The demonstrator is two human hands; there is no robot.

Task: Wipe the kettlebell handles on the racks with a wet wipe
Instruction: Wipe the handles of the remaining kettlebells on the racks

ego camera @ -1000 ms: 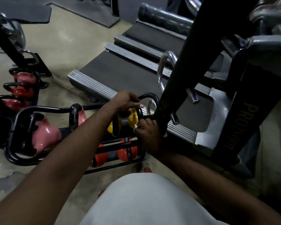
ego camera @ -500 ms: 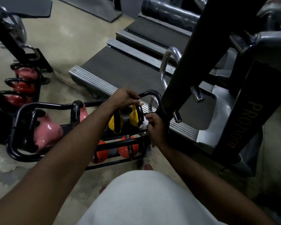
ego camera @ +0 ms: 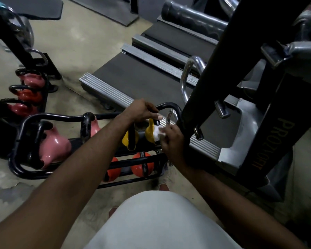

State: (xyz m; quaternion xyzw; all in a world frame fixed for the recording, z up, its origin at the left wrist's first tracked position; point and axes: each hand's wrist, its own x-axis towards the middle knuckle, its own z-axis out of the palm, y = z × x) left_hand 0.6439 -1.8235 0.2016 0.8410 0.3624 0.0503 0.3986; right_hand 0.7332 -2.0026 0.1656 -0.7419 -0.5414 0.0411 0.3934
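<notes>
Two yellow kettlebells sit on the upper level of the black rack (ego camera: 43, 116) in front of me. My right hand (ego camera: 171, 141) is closed around a crumpled white wet wipe (ego camera: 158, 133) and presses it against the right yellow kettlebell (ego camera: 150, 134), near its dark handle. My left hand (ego camera: 142, 109) is just above, curled with the fingers (ego camera: 155, 115) bent down over the top rail of the rack; I cannot tell if it really grips the rail or the handle below it. The left yellow kettlebell (ego camera: 127, 140) stands just beside, with its black handle upright. Further left on the same level are two pink kettlebells (ego camera: 55, 146). On the lower level I see two orange kettlebells (ego camera: 142, 164) behind the rack bars. A second rack (ego camera: 45, 90) with pink and red kettlebells stands well apart at the left. A treadmill (ego camera: 138, 78) lies on the floor behind the rack, close to its right end.
</notes>
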